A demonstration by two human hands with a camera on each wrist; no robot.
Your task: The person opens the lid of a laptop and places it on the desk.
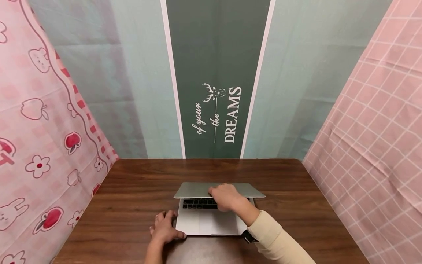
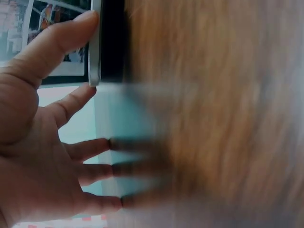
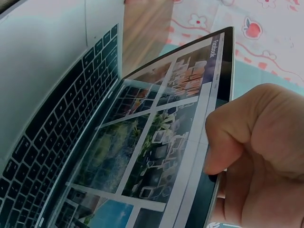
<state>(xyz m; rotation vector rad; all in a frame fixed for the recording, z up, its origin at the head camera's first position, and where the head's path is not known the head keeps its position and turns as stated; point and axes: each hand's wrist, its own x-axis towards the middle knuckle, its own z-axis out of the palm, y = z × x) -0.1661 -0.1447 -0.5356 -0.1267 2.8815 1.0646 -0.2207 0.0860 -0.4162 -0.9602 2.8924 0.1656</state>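
A silver laptop (image 1: 189,222) lies on the wooden table, its lid (image 1: 194,189) tilted partway over the black keyboard (image 3: 61,123). My right hand (image 1: 225,198) pinches the lid's top edge, with the thumb on the screen side and the fingers behind. Rows of photos show on the lit screen (image 3: 156,137). At the front left corner of the laptop is my left hand (image 1: 163,228). Its thumb (image 2: 61,42) presses the base edge and its index fingertip touches the corner, while the other fingers spread out straight by the tabletop.
The brown wooden table (image 1: 132,190) extends around the laptop on all sides. A green curtain with printed lettering (image 1: 214,73) hangs behind it. Pink patterned cloths hang at the left (image 1: 49,146) and right (image 1: 372,128). A black watch (image 1: 248,236) shows at the right wrist.
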